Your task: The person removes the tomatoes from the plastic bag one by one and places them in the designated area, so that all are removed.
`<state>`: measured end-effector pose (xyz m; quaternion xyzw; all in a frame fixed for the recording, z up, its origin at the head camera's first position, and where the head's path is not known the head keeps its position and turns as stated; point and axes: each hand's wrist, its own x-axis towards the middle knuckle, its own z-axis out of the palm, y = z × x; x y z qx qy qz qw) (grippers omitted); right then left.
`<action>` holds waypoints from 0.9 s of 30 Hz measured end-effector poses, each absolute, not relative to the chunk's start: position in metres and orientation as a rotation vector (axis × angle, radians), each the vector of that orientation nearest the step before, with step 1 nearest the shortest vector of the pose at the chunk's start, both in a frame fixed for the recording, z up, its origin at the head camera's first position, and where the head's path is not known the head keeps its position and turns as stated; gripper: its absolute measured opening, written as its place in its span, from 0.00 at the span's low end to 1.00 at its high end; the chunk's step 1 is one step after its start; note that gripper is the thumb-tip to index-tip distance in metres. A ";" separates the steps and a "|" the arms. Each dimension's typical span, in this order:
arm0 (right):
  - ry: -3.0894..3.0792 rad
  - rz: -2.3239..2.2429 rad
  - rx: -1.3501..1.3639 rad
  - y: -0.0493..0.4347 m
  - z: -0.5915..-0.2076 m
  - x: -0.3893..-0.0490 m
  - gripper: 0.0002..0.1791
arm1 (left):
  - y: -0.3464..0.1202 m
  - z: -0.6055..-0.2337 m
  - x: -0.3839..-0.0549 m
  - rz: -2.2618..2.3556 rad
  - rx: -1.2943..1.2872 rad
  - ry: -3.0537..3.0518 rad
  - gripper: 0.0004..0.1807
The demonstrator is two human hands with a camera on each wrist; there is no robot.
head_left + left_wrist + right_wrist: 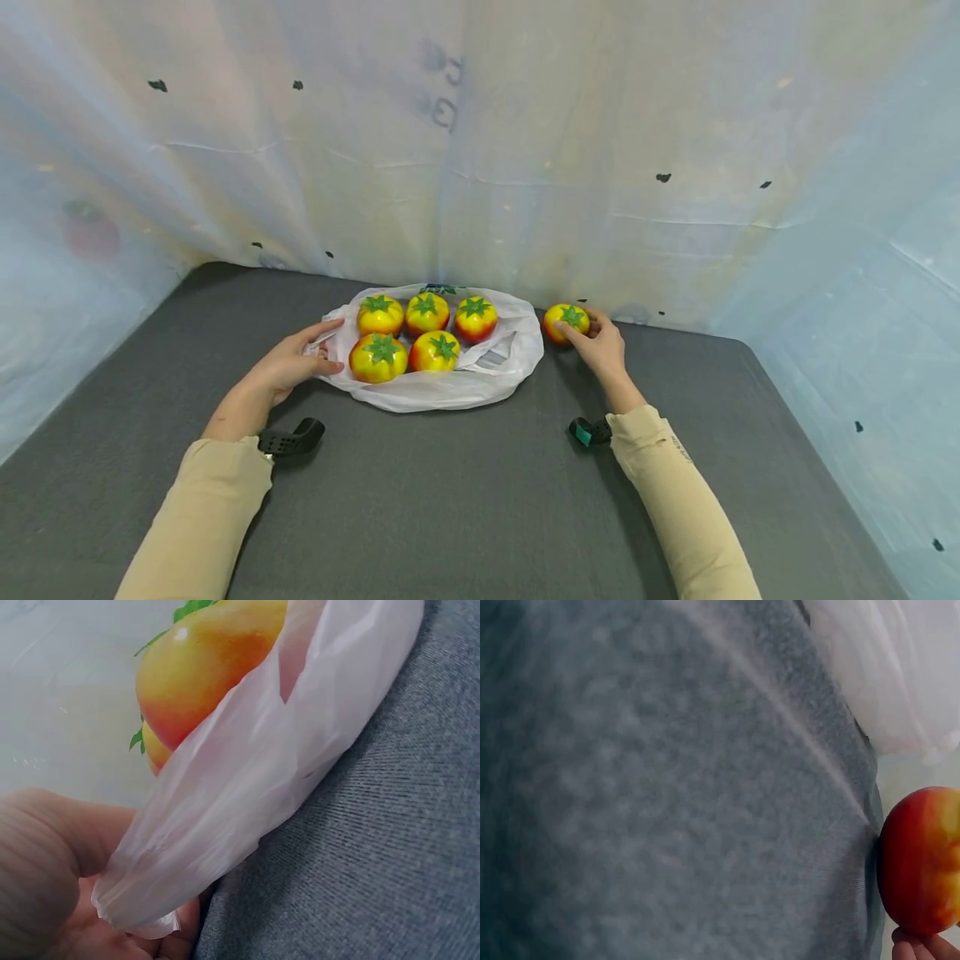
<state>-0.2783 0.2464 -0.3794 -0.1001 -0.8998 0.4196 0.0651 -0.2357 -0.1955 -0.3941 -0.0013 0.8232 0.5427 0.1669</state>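
In the head view a white plastic bag [495,385] lies spread open. Several yellow-and-red tomatoes with green leafy tops, one a front tomato [378,360], sit in it. My left hand [288,365] grips the bag's left end; in the left wrist view the gathered plastic [202,832] runs between thumb and fingers. Right of the bag, my right hand [606,346] holds a single tomato [564,321] between thumb and fingers. The right wrist view shows that tomato's red side [915,862] at the edge, with fingertips touching it from below.
The dark grey table [450,508] extends in front of the bag and to both sides. A pale plastic sheet [525,167] hangs close behind the bag, and others stand at left and right. Each wrist wears a black strap [296,437].
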 end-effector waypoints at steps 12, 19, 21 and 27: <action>-2.736 1.274 -0.324 0.249 -0.382 -0.279 0.43 | -0.194 -0.396 -0.235 1.583 0.009 2.344 0.47; -2.736 1.305 -0.318 0.251 -0.373 -0.275 0.45 | -0.194 -0.395 -0.235 1.567 -0.001 2.343 0.47; -2.733 1.309 -0.308 0.251 -0.370 -0.275 0.44 | -0.194 -0.394 -0.234 1.566 0.000 2.341 0.47; -2.717 1.304 -0.267 0.249 -0.360 -0.272 0.44 | -0.195 -0.392 -0.234 1.575 0.004 2.331 0.47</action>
